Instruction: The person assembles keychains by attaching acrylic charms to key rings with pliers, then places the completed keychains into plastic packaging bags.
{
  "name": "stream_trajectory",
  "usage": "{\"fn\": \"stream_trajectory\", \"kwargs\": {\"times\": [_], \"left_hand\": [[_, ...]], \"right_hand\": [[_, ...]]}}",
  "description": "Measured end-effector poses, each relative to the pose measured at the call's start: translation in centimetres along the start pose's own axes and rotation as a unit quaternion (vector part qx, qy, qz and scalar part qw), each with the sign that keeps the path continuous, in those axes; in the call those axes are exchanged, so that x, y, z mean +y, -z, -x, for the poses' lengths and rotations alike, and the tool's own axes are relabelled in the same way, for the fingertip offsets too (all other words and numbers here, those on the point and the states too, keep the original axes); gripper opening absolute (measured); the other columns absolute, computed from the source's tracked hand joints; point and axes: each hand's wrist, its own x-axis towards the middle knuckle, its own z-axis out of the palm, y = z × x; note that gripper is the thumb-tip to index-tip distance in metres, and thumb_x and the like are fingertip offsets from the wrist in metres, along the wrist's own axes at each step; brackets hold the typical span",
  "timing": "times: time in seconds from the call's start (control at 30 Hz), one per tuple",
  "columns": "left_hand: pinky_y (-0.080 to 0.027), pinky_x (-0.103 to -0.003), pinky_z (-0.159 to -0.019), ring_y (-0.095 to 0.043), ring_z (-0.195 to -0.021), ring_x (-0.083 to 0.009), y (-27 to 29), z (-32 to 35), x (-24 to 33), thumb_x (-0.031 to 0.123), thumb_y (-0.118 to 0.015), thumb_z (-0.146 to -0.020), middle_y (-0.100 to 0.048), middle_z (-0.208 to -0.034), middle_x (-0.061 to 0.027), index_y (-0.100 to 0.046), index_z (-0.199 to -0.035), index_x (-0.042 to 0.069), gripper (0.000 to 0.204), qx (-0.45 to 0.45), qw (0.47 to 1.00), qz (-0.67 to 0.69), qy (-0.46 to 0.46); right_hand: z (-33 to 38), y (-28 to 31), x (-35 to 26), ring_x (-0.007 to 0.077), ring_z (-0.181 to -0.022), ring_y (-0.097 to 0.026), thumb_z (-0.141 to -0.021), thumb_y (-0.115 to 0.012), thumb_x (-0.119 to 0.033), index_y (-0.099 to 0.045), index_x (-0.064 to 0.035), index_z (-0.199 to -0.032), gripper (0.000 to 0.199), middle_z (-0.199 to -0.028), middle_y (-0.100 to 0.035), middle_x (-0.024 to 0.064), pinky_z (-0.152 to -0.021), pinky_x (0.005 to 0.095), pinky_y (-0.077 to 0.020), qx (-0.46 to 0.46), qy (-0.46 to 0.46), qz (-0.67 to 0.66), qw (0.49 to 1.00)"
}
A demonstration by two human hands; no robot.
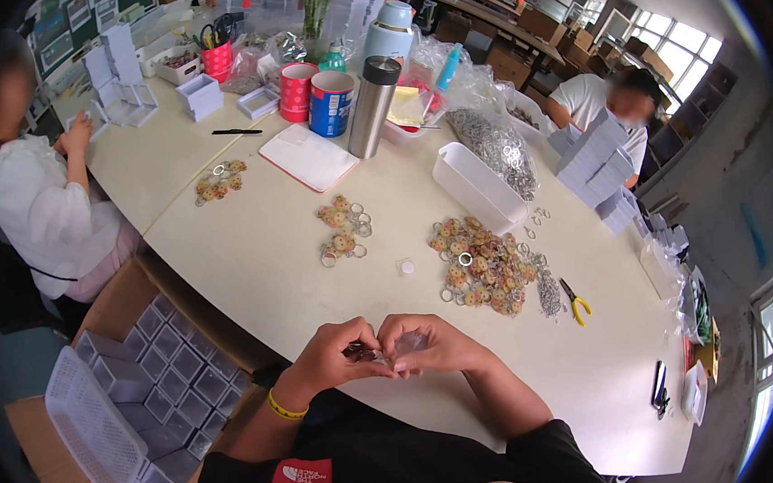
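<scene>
My left hand [337, 359] and my right hand [440, 342] meet just over the table's near edge, fingertips pinched together. Between the right fingers shows a small clear plastic piece [410, 341], perhaps film or a bag. Something dark and reddish [359, 351] sits within the closed left fingers; its kind is hidden. Ahead to the right lies a heap of keychains [484, 266] with round yellowish charms and metal rings. A smaller group of keychains [342, 229] lies straight ahead, and another cluster [220, 182] farther left. A small white square piece [406, 267] lies beyond my hands.
Yellow-handled pliers [577, 302] lie right of loose metal clasps [549, 288]. Beyond stand a white plastic bin [477, 184], a steel bottle [374, 106] and cans [332, 103]. A carton of small boxes [169, 367] is at lower left. Two people sit across the table [261, 260].
</scene>
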Motion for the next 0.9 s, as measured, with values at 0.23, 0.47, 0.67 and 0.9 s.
{"fn": "stream_trajectory", "kwargs": {"times": [0.23,0.47,0.67,0.9], "left_hand": [[-0.042,-0.022,-0.051,-0.054,-0.055,-0.0078,0.0,0.5,-0.1,0.023,-0.09,-0.07,-0.06,-0.066,-0.0032,-0.054,-0.084,0.006,0.042,0.034,0.998,-0.023,-0.047],[-0.043,-0.022,-0.053,-0.055,-0.059,-0.0077,-0.2,0.2,0.4,0.016,-0.087,-0.076,-0.061,-0.069,-0.0057,-0.055,-0.089,0.003,0.037,0.07,0.997,-0.028,-0.024],[-0.047,-0.023,-0.063,-0.055,-0.069,-0.0085,-2.3,0.2,-0.3,0.007,-0.078,-0.084,-0.061,-0.081,-0.0073,-0.054,-0.105,-0.001,0.032,0.139,0.983,-0.12,-0.023],[-0.051,-0.024,-0.063,-0.061,-0.073,-0.0155,-2.7,-0.2,-1.7,0.006,-0.076,-0.086,-0.061,-0.091,-0.014,-0.048,-0.112,-0.002,0.038,0.214,0.97,-0.023,-0.113]], "right_hand": [[-0.2,-0.6,0.0,0.0096,-0.078,-0.063,-0.092,-0.068,-0.006,-0.059,-0.0032,-0.102,0.014,-0.096,-0.059,0.0011,-0.059,0.0219,-0.0464,-0.027,-0.004,-0.036,0.999],[0.0,-1.2,0.1,0.0075,-0.071,-0.064,-0.097,-0.063,-0.013,-0.06,-0.0043,-0.101,0.01,-0.085,-0.065,0.0017,-0.058,0.0233,-0.0488,0.045,0.032,0.018,0.998],[-1.2,-0.7,2.4,0.0078,-0.064,-0.061,-0.095,-0.062,-0.008,-0.057,-0.0039,-0.096,0.007,-0.091,-0.065,0.004,-0.056,0.0248,-0.0488,0.221,0.176,0.273,0.92],[-2.0,4.5,3.1,0.0183,-0.075,-0.067,-0.099,-0.047,-0.002,-0.038,-0.0026,-0.097,0.009,-0.111,-0.061,0.0173,-0.054,0.028,-0.0519,0.382,0.11,0.034,0.917]]}}
